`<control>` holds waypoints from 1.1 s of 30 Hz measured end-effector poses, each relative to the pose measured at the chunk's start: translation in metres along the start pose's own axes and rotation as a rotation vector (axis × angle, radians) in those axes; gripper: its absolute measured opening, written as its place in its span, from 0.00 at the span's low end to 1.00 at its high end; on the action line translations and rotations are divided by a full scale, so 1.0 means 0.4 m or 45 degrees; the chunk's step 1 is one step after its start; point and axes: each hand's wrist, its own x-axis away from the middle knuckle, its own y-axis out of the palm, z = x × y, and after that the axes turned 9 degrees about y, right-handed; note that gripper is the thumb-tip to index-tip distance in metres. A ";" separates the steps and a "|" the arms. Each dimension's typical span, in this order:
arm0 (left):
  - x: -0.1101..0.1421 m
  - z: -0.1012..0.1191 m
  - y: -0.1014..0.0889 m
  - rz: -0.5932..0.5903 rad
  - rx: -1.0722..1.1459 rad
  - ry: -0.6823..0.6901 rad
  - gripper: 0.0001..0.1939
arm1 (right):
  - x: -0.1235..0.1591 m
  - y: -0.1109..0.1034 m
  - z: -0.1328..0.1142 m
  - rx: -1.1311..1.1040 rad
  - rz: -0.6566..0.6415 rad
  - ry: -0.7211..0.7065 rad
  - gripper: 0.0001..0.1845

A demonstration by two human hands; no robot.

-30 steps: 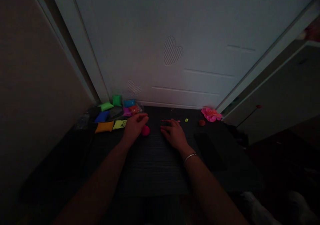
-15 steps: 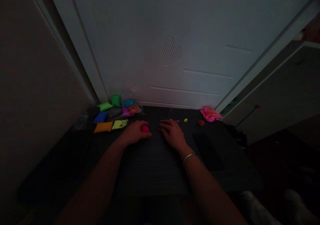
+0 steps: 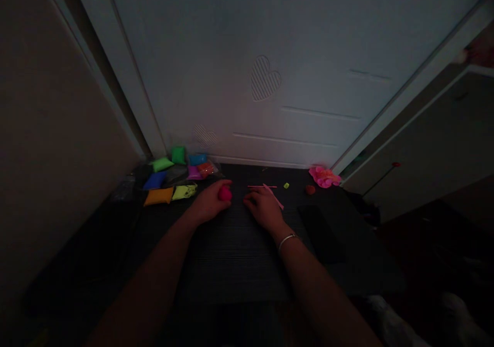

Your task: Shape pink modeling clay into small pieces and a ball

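Note:
My left hand (image 3: 209, 202) curls its fingers and thumb around a bright pink ball (image 3: 225, 193), which looks like modelling clay, at the middle of the dark table. Just right of it, my right hand (image 3: 263, 208) rests low over the tabletop with thumb and fingertips drawn together; what is between them is too dark and small to make out. Beside the right hand's knuckles a pink flat stick (image 3: 277, 201) slants toward me. A thinner pink stick (image 3: 254, 186) lies crosswise beyond the fingers.
Coloured packets, among them an orange one (image 3: 159, 196) and a blue one (image 3: 155, 180), lie at the left. On the right are a yellow-green bit (image 3: 286, 186), a reddish-brown lump (image 3: 310, 189), a pink flower-like piece (image 3: 325, 176) and a dark flat slab (image 3: 321, 233). A white panel (image 3: 216, 79) stands behind.
My left hand has come down and closed around the pink ball. My right hand has shifted slightly left, its fingers curling in; a small pink bit by them is now hidden, and the slanted stick shows.

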 end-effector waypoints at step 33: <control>0.015 0.058 0.039 -0.047 0.795 0.019 0.19 | 0.026 -0.022 -0.032 -0.351 0.390 -0.341 0.14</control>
